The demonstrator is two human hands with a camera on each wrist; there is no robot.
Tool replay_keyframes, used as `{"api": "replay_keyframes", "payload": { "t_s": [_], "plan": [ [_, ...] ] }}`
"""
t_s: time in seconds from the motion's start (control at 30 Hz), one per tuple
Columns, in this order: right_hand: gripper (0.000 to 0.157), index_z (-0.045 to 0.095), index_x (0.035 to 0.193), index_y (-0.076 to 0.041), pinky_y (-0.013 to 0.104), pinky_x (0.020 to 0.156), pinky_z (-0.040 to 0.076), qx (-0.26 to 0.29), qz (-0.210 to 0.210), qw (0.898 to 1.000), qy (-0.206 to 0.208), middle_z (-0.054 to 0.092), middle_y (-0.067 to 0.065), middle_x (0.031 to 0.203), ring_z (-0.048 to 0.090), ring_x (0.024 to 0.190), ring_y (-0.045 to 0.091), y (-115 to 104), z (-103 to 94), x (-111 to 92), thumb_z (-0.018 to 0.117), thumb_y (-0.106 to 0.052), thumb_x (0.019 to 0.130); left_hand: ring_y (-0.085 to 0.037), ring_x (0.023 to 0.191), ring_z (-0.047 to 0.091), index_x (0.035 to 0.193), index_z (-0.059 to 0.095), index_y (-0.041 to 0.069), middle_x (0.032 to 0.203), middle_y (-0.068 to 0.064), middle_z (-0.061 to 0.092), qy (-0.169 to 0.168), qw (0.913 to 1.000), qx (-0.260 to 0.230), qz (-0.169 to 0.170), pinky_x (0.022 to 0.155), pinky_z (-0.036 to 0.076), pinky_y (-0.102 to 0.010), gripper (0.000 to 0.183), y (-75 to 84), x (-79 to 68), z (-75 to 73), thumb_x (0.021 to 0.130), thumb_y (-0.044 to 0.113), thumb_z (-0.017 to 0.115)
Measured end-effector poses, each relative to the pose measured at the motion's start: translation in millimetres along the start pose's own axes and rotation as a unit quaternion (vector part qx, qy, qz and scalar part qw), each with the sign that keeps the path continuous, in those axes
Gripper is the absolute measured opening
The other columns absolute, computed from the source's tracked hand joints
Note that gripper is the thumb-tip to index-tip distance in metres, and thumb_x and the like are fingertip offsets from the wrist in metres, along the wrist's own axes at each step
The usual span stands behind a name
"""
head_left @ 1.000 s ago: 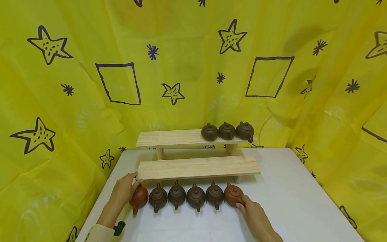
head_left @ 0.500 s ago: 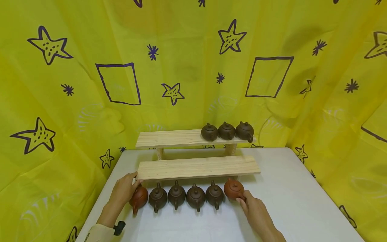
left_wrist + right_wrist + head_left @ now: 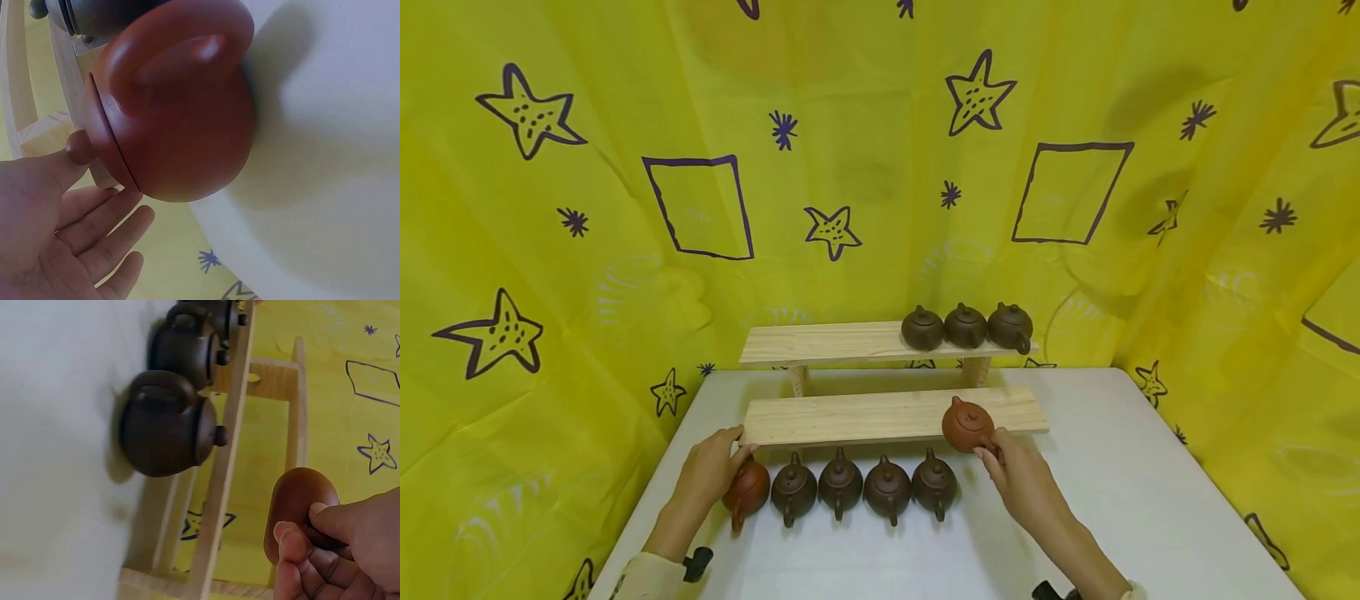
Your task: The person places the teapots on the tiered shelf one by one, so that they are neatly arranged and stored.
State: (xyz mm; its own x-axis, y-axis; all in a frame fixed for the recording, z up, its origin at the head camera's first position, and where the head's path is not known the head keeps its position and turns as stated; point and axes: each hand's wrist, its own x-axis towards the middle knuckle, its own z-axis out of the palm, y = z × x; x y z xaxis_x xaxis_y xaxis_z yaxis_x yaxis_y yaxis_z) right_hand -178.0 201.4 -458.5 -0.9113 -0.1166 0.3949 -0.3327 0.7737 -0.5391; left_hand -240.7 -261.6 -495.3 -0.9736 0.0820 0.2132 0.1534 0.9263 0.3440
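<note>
My right hand (image 3: 1026, 479) pinches the handle of a reddish-brown teapot (image 3: 967, 425), its spout pointing away toward the wall. In the head view this pot overlaps the right part of the lower wooden shelf (image 3: 850, 418); in the right wrist view the thumb and fingers (image 3: 290, 544) close on its handle side. At that shelf's left end, my left hand (image 3: 706, 471) holds the front corner between thumb and index finger, other fingers loosely extended. Just under it stands another reddish teapot (image 3: 187, 131), its lid knob right by the thumb in the left wrist view.
Several dark brown teapots (image 3: 887, 490) line up on the white table (image 3: 1112, 467) before the shelf, handles toward me. Three more dark teapots (image 3: 966, 326) stand at the right of the upper shelf (image 3: 820, 342). A yellow patterned curtain (image 3: 880, 167) encloses the table.
My right hand has lifted the right-end reddish teapot from the table row, carrying it up and forward over the lower shelf's front edge. The left hand stays at the shelf corner.
</note>
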Motion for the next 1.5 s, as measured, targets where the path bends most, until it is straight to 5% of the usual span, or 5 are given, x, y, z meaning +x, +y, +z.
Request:
{"api": "replay_keyframes", "payload": {
  "t_s": [1.0,1.5],
  "plan": [
    [0.022,0.052,0.096,-0.004,0.026,0.049,0.032,0.015,-0.037,0.999,-0.017,0.047,0.003,0.066,0.041,0.052,0.014,-73.6,37.5,120.4,0.061,-0.020,0.109,-0.052,0.113,0.068,0.135,0.063,-0.011,0.122,-0.032,0.070,-0.005,0.9999,-0.005,-0.009,0.098,0.055,-0.062,0.048,3.4,0.3,-0.9,0.100,0.021,0.073],
    [0.021,0.055,0.101,-0.001,0.031,0.050,0.037,-0.001,-0.011,1.000,-0.016,0.055,0.009,0.066,0.050,0.053,0.020,-82.0,58.0,157.3,0.060,-0.020,0.109,-0.051,0.111,0.068,0.133,0.064,-0.011,0.120,-0.032,0.071,0.003,1.0000,-0.006,-0.004,0.097,0.055,-0.062,0.046,2.6,-0.6,-0.1,0.100,0.019,0.074]
  ]
}}
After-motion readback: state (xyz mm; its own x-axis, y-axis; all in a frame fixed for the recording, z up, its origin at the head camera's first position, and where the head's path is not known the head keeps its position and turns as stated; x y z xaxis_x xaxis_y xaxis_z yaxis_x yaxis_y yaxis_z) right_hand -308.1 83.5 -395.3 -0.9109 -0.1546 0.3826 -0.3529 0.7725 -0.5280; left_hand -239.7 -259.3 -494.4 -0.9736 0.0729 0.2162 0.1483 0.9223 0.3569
